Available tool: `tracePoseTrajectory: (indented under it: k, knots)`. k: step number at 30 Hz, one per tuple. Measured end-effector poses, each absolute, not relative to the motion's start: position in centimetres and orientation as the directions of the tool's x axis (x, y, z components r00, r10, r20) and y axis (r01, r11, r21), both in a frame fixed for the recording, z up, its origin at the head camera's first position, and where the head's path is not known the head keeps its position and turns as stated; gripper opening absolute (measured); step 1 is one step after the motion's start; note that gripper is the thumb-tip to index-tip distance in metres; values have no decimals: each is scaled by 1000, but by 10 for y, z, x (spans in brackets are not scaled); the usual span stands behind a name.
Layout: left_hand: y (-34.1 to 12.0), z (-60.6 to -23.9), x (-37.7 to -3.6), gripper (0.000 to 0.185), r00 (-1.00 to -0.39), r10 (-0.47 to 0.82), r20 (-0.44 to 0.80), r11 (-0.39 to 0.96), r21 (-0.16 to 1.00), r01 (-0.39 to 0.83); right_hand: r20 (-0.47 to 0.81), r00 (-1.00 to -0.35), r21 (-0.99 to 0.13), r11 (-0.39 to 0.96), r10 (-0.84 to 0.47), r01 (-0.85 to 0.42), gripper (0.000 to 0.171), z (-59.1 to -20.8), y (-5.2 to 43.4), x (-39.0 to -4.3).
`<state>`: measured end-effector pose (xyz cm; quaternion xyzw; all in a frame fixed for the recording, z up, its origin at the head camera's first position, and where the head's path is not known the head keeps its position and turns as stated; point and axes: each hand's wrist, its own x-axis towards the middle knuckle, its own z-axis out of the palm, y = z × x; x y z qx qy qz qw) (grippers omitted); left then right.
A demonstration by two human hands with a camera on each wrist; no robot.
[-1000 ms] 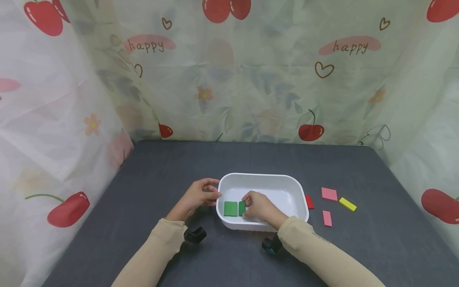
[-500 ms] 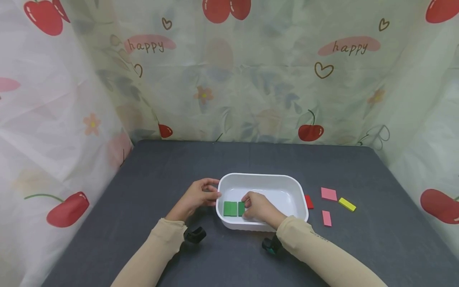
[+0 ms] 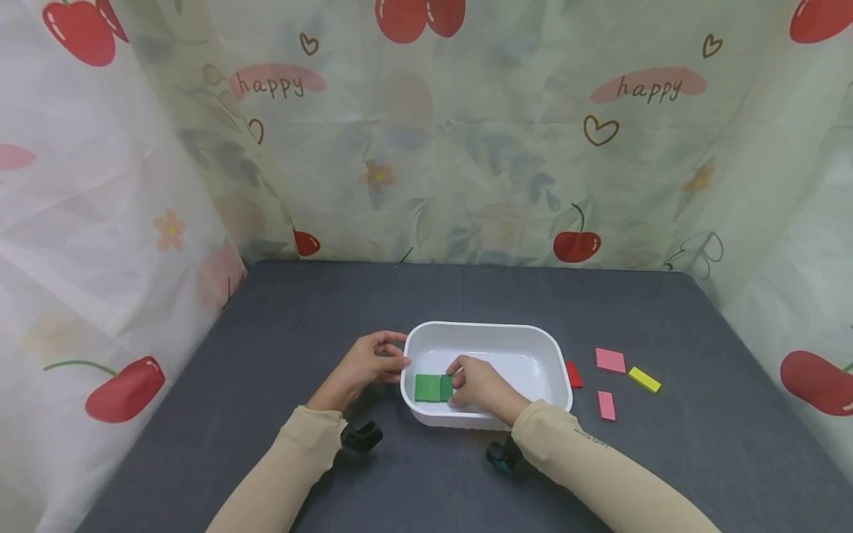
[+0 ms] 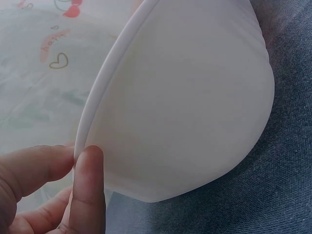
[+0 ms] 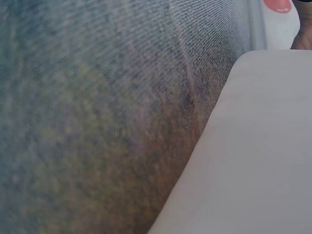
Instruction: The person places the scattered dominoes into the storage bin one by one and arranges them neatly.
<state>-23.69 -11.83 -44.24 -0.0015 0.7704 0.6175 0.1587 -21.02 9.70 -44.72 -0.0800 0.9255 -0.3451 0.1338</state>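
Observation:
A white plastic basin (image 3: 493,420) stands on the dark table in the head view. At its left end my left hand (image 3: 365,364) holds the rim. The left wrist view shows the fingers (image 4: 87,187) pinching the basin's edge from two sides. Inside the basin, my right hand (image 3: 481,383) pinches a dark green rectangular block (image 3: 446,389) between thumb and fingertips. That block lies flush along a lighter green square (image 3: 427,388) on the basin floor. In the right wrist view the basin's outer wall (image 5: 253,156) hides the right fingers.
Right of the basin lie a red block (image 3: 573,374) partly hidden by its wall, a pink square (image 3: 610,360), a narrow pink block (image 3: 606,406) and a yellow block (image 3: 644,380). A printed curtain (image 3: 440,148) hangs behind the table (image 3: 320,296) and on both sides.
The right hand has slid the dark green block slightly left, and the gap between it and the lighter green square has disappeared. The left hand stays at the rim.

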Motion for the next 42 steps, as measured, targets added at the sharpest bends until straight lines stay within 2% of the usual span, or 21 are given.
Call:
tracePoseTrajectory:
  k: [42]
  knots:
    - [-118,-440,-236,49,-948,194,-252,238,950,-203,-231,-944,-677,736,-236,-18,47,-447,97,-211]
